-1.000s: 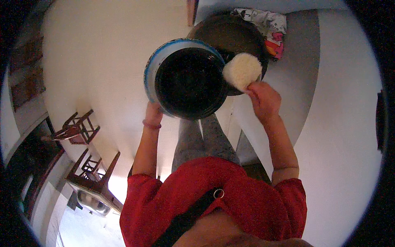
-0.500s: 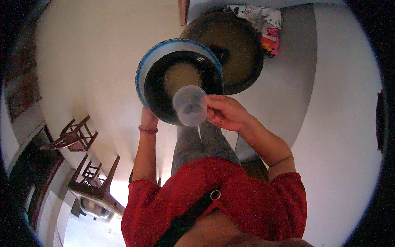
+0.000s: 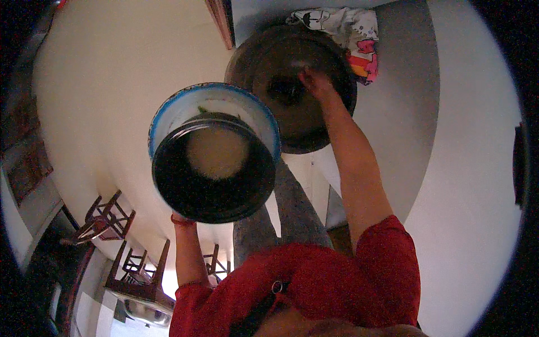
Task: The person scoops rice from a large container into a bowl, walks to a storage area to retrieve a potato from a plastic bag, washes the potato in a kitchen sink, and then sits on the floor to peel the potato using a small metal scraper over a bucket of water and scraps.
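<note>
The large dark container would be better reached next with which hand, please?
Probably the right hand: it is over the large dark container, whereas the left hand, mostly hidden, supports the black bowl and blue-rimmed basin.

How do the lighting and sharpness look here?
Head view: black corners, fisheye-bent edges; head view, lower left: overexposed glow; head view, centre: a glint on the rim of the round black vessel; head view, upper centre: right hand soft and dim over a large round dark-brown object.

Left grip holds a blue-rimmed basin and black pot, right grip at a dark tub.
</note>
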The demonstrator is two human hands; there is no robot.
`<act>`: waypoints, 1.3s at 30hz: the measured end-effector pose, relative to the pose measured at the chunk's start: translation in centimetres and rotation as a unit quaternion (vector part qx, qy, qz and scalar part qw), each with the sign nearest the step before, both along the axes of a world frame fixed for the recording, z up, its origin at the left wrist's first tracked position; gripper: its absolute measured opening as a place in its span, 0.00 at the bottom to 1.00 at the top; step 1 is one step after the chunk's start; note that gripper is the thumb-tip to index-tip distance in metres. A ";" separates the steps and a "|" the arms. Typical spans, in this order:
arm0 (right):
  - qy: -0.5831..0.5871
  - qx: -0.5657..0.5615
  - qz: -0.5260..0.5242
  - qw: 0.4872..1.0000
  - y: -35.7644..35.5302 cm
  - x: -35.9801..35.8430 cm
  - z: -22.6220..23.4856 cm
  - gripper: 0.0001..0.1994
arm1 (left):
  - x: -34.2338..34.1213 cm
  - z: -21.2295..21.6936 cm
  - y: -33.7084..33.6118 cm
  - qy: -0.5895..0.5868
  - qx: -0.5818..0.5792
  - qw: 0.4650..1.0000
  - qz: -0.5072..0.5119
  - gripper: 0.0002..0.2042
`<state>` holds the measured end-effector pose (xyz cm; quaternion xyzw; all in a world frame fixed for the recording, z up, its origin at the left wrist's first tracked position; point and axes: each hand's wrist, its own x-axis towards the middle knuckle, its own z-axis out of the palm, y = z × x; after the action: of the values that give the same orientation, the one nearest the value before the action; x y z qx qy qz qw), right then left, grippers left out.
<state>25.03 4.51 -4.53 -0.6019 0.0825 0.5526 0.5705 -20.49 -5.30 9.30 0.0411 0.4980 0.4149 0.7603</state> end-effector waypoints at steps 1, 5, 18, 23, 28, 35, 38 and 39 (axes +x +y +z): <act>0.004 0.016 0.015 1.000 0.1 0.6 -2.7 0.13 | -0.4 -0.2 -0.1 -0.013 0.003 1.000 0.001 0.21; -0.016 0.014 -0.040 0.999 -0.7 3.9 -12.0 0.13 | -0.7 -0.8 0.7 -0.061 0.023 0.998 -0.007 0.21; -0.589 -0.314 0.112 0.736 -2.1 3.9 -10.9 0.09 | -2.8 -1.4 0.6 -0.072 -0.022 0.996 -0.048 0.21; -0.651 -0.250 0.143 0.702 -2.9 1.3 -7.4 0.08 | -1.3 0.7 1.8 -0.080 -0.014 0.995 -0.054 0.21; -0.695 -0.159 0.186 0.676 -4.7 -1.1 -2.2 0.08 | 0.1 3.5 2.2 -0.003 -0.022 0.998 -0.062 0.20; -0.742 -0.040 0.227 0.629 -4.0 -4.4 6.5 0.06 | -1.2 0.3 2.7 0.047 -0.027 0.995 -0.081 0.20; -0.728 -0.051 0.234 0.642 -4.3 -5.4 9.1 0.06 | -1.8 -1.3 2.5 0.020 -0.014 0.996 -0.080 0.20; -0.740 -0.031 0.228 0.633 -4.2 -6.1 10.6 0.06 | -1.9 -1.2 2.5 0.015 0.002 0.997 -0.080 0.20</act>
<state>18.95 0.31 6.04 -0.8258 -0.4899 0.0316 0.2778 -22.38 -2.76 8.11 0.0886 0.5035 0.3529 0.7836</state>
